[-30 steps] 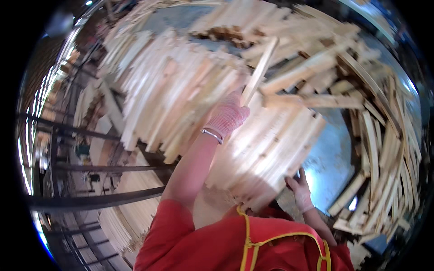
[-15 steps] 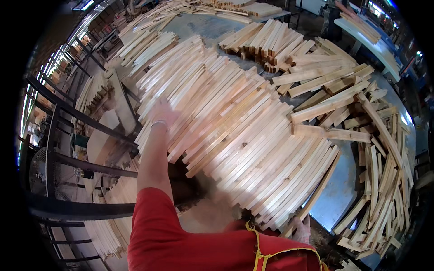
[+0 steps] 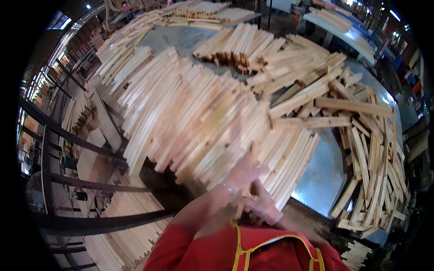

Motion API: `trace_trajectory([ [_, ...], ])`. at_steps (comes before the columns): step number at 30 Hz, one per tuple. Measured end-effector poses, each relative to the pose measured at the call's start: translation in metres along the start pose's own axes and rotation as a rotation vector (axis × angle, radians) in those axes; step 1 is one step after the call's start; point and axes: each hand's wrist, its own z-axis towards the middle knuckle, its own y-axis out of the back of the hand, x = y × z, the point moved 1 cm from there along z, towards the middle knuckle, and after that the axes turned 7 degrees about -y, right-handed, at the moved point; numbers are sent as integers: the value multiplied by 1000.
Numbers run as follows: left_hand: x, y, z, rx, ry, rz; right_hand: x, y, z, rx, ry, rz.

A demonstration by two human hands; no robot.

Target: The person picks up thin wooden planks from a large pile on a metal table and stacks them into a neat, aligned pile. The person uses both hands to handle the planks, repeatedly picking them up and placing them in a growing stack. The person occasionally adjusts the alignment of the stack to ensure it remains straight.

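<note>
A long row of pale wooden strips (image 3: 203,122) lies side by side across the metal table. Over the near right part of the row, both my hands are close together on one narrow wooden strip (image 3: 254,152), which is tilted up and smeared by motion. My left hand (image 3: 244,174) is closed round its middle. Just below, nearer my body, my right hand (image 3: 263,205) grips the lower end, with its thumb pointing up. Parts of the strip are hidden behind my fingers.
Right of the row, a jumbled heap of wooden pieces (image 3: 370,162) curves along the metal table (image 3: 323,176). A neater stack of strips (image 3: 244,45) stands at the back. On the left is a dark metal rack (image 3: 86,131), with more strips (image 3: 122,226) low beside it.
My left hand has come from the left part of the row to the right, joining my right hand. My right hand has lifted a strip from the row's right edge. The view has shifted.
</note>
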Motion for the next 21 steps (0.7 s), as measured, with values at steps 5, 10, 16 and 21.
trace_trajectory([
  [5, 83, 60, 29, -65, -249, 965, 18, 30, 7, 111, -446, 1439],
  [10, 69, 132, 23, -53, -146, 1659, -81, 130, -15, -408, 45, 459],
  [16, 62, 76, -20, -388, -186, 1553, -133, 248, 54, -343, -47, 287],
  [21, 31, 19, -99, -510, 48, 923, -108, 309, 138, -462, -165, 619],
])
